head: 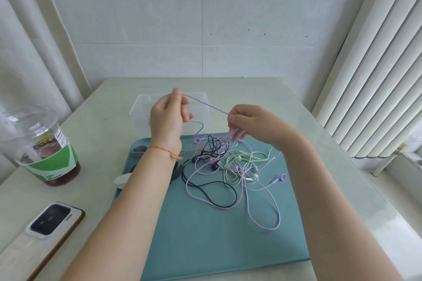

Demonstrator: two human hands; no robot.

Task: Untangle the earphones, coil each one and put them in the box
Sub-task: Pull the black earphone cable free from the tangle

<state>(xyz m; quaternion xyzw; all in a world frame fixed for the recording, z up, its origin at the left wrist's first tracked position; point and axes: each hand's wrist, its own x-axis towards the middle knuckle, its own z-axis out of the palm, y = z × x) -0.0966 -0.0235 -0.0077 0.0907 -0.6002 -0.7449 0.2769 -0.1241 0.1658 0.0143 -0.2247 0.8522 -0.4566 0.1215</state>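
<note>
Head view. Tangle of earphones (pixel 230 166) lies on the teal mat (pixel 205 235); clear box (pixel 141 107) just beyond the mat. Left hand (pixel 167 118) pinches a purple cord (pixel 205 104) at its raised end; right hand (pixel 246 124) pinches the same cord and a purple piece above the tangle. Step: untangling. Next, likely: draw this cord free, gently.

Your earphones (pixel 230 166) lie in one tangled heap on the teal mat: purple, black and pale green cords looped through each other. One purple cord (pixel 205 104) runs taut above the heap. The clear box (pixel 141 107) stands just behind the mat, open-topped.
</note>
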